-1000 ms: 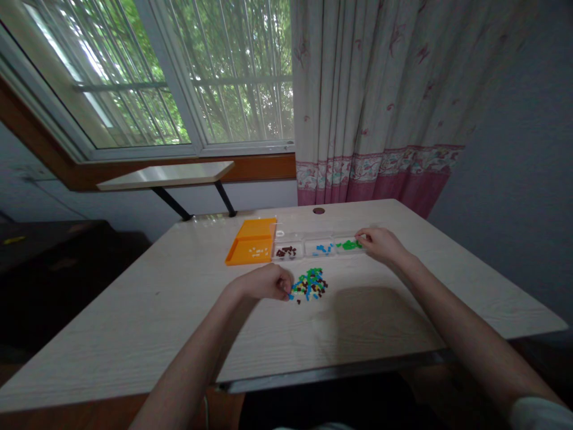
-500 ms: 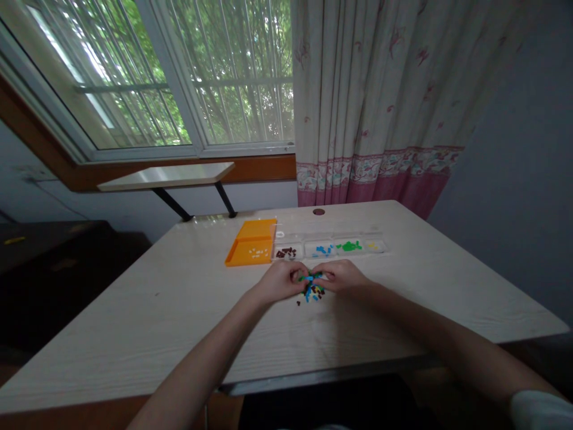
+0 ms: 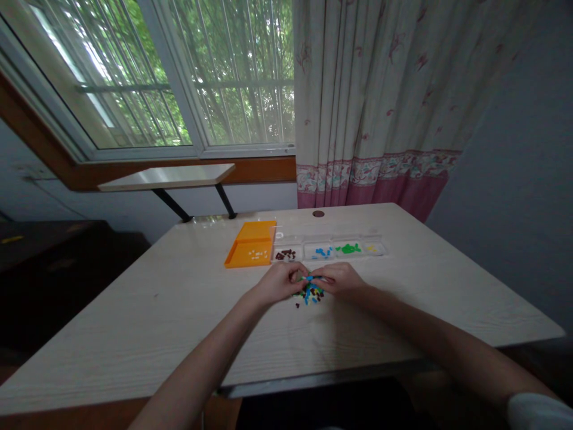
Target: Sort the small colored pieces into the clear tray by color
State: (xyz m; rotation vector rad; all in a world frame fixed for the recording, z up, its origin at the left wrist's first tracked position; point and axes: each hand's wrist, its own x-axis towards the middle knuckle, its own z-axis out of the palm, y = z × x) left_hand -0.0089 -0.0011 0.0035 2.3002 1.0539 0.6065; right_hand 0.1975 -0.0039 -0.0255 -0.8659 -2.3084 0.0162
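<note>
A heap of small plastic pieces [image 3: 314,292] in blue, green, brown and yellow lies on the table, partly covered by my hands. My left hand [image 3: 281,280] is at its left side, thumb and fingers pinched on a small blue plastic piece [image 3: 309,278]. From the other side my right hand [image 3: 339,278] meets it, its fingertips closed on the same blue piece. The two hands nearly touch just above the heap. One brown piece [image 3: 298,306] lies apart in front of it.
Behind the heap, an orange box [image 3: 237,255] with an open lid holds white pieces. To its right, a clear compartment tray [image 3: 304,253] holds brown, blue, green and yellow pieces separately. A raised shelf [image 3: 168,175] stands at the back left.
My right hand has come from the tray's right end down to the heap, uncovering the yellow pieces. My left hand has shifted slightly right; both hands now meet at the blue piece.
</note>
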